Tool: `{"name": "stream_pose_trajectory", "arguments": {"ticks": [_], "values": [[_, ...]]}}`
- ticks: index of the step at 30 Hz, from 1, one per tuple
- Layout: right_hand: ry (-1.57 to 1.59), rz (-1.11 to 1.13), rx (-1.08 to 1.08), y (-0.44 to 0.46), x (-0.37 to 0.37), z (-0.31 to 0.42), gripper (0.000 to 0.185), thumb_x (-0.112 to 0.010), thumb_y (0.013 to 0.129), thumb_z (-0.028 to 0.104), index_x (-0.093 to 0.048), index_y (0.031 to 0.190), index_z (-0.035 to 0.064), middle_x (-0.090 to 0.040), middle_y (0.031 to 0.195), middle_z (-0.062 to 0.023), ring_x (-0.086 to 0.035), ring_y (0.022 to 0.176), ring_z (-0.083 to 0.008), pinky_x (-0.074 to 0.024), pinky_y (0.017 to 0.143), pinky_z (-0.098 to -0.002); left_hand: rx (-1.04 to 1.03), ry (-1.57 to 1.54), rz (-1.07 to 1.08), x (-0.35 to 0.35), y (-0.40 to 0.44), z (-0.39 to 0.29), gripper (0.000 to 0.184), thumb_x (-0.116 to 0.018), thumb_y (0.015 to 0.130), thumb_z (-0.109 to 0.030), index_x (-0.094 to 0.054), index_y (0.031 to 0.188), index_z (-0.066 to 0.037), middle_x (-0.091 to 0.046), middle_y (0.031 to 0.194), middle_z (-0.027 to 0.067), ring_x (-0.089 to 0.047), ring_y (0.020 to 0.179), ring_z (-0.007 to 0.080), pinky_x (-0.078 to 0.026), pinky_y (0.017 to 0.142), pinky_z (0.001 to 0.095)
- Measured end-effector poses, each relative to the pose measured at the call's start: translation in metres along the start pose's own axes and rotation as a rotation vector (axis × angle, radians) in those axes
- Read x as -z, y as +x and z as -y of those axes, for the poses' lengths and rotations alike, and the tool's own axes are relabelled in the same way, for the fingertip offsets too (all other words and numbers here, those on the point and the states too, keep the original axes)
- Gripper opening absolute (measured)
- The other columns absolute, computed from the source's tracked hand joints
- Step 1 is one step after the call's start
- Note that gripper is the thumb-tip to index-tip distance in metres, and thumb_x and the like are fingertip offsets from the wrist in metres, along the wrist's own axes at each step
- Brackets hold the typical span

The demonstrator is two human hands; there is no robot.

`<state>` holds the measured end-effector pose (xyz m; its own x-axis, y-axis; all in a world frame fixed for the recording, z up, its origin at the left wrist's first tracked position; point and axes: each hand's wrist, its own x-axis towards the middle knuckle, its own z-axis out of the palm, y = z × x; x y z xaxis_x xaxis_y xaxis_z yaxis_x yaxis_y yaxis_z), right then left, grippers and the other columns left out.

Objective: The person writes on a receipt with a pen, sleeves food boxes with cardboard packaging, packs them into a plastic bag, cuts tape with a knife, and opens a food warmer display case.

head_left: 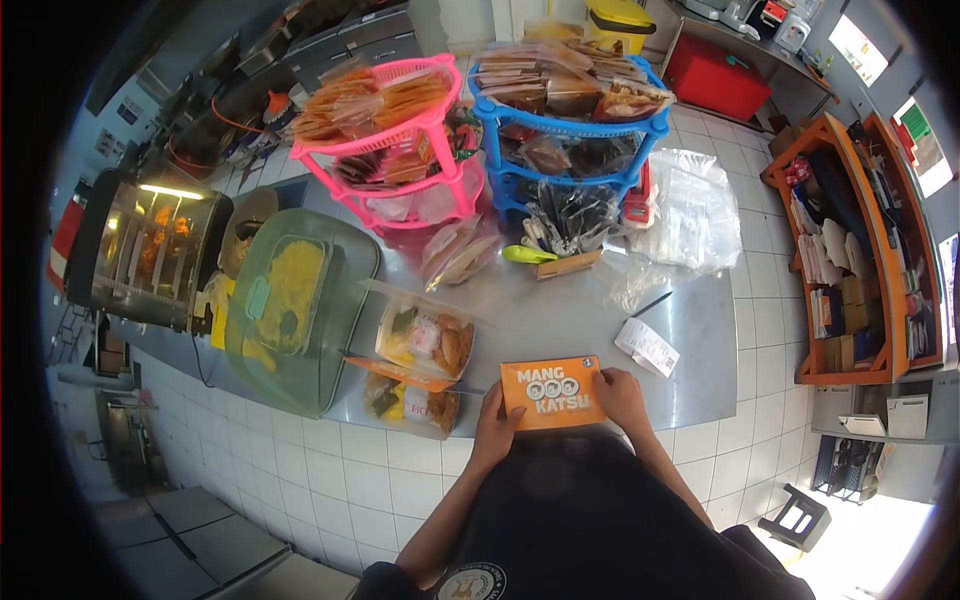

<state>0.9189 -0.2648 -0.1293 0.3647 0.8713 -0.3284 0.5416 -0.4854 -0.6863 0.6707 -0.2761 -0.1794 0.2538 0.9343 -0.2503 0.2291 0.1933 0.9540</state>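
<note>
Between my two hands is an orange printed card (553, 412) with the words MANG KATSU, held at the near edge of the metal table. My left hand (493, 430) grips its left side, thumb on the front. On its right side, my right hand (622, 395) is closed on the edge. To the left lie two clear food packs: one with its lid raised (425, 340), showing yellow and brown fried food, and a second pack (415, 405) nearer the edge. An orange strip (400, 373) lies between them. A printed receipt (647, 346) is right of the card.
A pink rack (440, 130) and a blue rack (640, 130), filled with sachets and packets, stand at the back. Clear plastic bags (690, 215) lie right. A green-lidded tub (355, 250) and a lit food warmer (150, 250) are left. An orange shelf (800, 260) stands beyond.
</note>
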Motion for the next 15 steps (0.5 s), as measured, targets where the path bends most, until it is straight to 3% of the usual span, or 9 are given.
{"name": "stream_pose_trajectory", "arguments": {"ticks": [2,5,8,11,14,15], "values": [[-0.079,0.028,0.014,0.001,-0.003,-0.004,0.038,-0.048,0.100,0.028,-0.069,0.090,-0.0016,-0.069,0.087,-0.0235,-0.064,0.084,-0.0472,-0.0502,0.077,-0.0524,0.027,0.029,0.011,0.004,-0.001,-0.004,0.058,-0.061,0.099,-0.017,-0.036,0.149,-0.002,-0.036,0.150,0.0149,-0.035,0.142,0.0267,-0.040,0.110,0.0383],[-0.123,-0.112,0.135,-0.003,-0.030,-0.022,0.036,-0.043,0.104,0.027,-0.067,0.099,0.0001,-0.067,0.094,-0.0247,-0.062,0.087,-0.0480,-0.0492,0.077,-0.0549,-0.071,0.178,0.029,0.007,0.001,-0.001,0.060,-0.062,0.098,-0.019,-0.036,0.150,-0.003,-0.037,0.149,0.0162,-0.035,0.142,0.0296,-0.035,0.113,0.0382],[-0.149,-0.033,0.129,-0.002,-0.030,-0.031,0.035,-0.039,0.106,0.028,-0.062,0.110,0.0020,-0.063,0.102,-0.0247,-0.061,0.087,-0.0481,-0.0488,0.075,-0.0565,-0.078,0.148,0.042,0.004,0.005,0.009,0.059,-0.058,0.099,-0.017,-0.034,0.148,0.003,-0.036,0.150,0.0225,-0.033,0.143,0.0377,-0.030,0.116,0.0413],[-0.095,0.037,0.119,0.000,-0.025,-0.026,0.036,-0.044,0.104,0.029,-0.057,0.125,0.0027,-0.060,0.120,-0.0228,-0.060,0.103,-0.0450,-0.0482,0.086,-0.0535,-0.130,0.339,-0.033,0.000,0.004,0.009,0.058,-0.053,0.100,-0.019,-0.033,0.148,0.007,-0.030,0.156,0.0238,-0.030,0.144,0.0398,-0.027,0.117,0.0443],[-0.287,-0.182,0.735,0.002,-0.019,-0.032,0.051,-0.051,0.100,0.032,-0.047,0.141,0.0021,-0.046,0.145,-0.0175,-0.047,0.131,-0.0395,-0.0389,0.106,-0.0518,-0.487,0.778,-0.023,0.005,0.006,-0.014,0.055,-0.048,0.101,-0.022,-0.036,0.146,0.008,-0.028,0.159,0.0213,-0.027,0.147,0.0360,-0.025,0.118,0.0497],[-0.386,-0.067,0.787,-0.002,-0.018,-0.036,0.055,-0.053,0.099,0.033,-0.044,0.144,0.0018,-0.041,0.150,-0.0160,-0.040,0.137,-0.0377,-0.0337,0.110,-0.0519,-0.550,0.855,0.081,0.008,0.011,-0.016,0.055,-0.048,0.101,-0.025,-0.038,0.145,0.006,-0.029,0.159,0.0198,-0.027,0.148,0.0338,-0.024,0.118,0.0511]]}}
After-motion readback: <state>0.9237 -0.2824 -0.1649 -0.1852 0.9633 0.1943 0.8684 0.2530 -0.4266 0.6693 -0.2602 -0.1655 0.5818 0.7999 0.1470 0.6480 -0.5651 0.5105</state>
